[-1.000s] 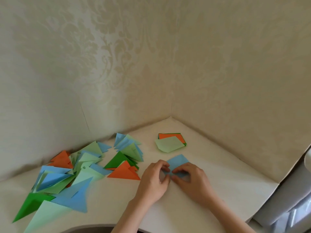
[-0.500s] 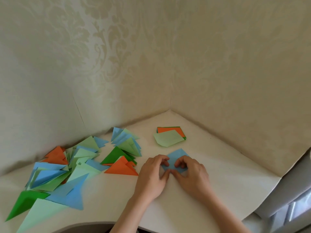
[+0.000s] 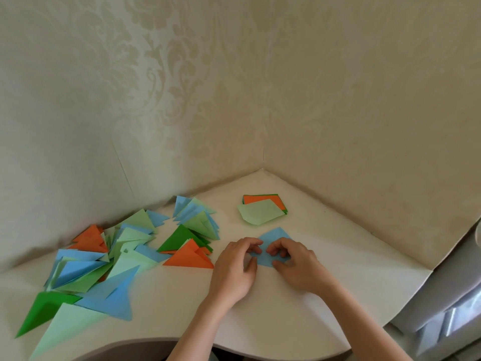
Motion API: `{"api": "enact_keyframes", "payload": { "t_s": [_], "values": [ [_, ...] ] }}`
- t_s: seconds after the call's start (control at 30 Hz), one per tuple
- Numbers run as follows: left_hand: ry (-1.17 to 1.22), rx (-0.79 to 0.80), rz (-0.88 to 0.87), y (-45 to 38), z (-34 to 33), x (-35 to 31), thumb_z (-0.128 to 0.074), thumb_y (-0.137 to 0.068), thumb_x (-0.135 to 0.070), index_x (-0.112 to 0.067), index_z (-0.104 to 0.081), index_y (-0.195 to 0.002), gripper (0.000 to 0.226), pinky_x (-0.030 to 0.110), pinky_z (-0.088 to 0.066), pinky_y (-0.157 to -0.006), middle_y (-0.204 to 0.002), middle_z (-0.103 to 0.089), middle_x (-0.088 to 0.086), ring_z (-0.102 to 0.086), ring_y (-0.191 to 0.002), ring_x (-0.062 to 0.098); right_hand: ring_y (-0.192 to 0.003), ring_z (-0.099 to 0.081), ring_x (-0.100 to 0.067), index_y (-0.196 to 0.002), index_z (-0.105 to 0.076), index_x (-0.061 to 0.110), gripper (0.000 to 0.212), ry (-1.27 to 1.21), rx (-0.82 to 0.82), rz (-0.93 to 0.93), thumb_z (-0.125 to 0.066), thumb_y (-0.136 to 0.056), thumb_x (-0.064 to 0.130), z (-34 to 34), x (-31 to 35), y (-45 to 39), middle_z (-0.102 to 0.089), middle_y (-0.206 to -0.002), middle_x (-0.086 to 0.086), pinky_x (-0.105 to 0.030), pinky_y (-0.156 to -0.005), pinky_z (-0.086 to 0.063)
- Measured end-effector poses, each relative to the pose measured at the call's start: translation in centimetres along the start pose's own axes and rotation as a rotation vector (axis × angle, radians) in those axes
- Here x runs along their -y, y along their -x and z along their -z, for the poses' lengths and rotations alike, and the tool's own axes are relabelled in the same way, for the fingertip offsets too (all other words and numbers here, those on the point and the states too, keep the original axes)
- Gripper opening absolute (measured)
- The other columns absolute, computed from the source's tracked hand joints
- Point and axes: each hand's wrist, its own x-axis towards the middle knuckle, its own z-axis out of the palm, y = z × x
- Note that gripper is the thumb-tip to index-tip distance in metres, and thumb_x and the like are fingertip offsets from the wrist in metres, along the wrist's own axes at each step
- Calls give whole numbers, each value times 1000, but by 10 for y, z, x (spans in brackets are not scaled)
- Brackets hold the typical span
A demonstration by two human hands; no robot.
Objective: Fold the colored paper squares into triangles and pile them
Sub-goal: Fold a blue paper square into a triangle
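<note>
A light blue paper square (image 3: 273, 237) lies on the white desk (image 3: 338, 269) in front of me, its far corner pointing away. My left hand (image 3: 235, 267) and my right hand (image 3: 295, 264) rest on its near half, fingers curled, pinching the blue paper between fingertips and thumbs. A small stack of unfolded squares (image 3: 263, 211), pale green on top of orange and dark green, sits just beyond. Several folded triangles (image 3: 109, 256) in blue, green and orange lie spread over the desk's left side.
Patterned beige walls (image 3: 234, 100) meet in a corner right behind the desk. The desk's curved front edge (image 3: 260, 353) runs below my forearms. A grey unit (image 3: 453, 303) stands at the right past the desk's edge.
The hands have moved slightly apart on the blue paper, showing more of it between them. The view has tilted down a little.
</note>
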Motion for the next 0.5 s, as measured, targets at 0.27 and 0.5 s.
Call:
{"api": "enact_keyframes", "payload": {
  "t_s": [0.27,0.5],
  "values": [
    [38,-75,-6,6,8,1,-49,-76,9,-26,-64,-108,49,11,-42,-86,-104,-63,-15,-57,-99,1,-87,-50,0,-93,-59,37,32,126,-277,187,-53,-77,63,-22,-8,14,-55,-92,24,-24,-78,-36],
    [-49,-131,-115,6,6,1,-63,-78,6,-22,-66,-105,39,8,-35,-92,-108,-58,-15,-50,-106,2,-90,-50,-2,-89,-56,33,3,63,-366,289,-53,-91,32,-25,-13,17,-54,-92,20,-30,-75,-39]
  ]
}}
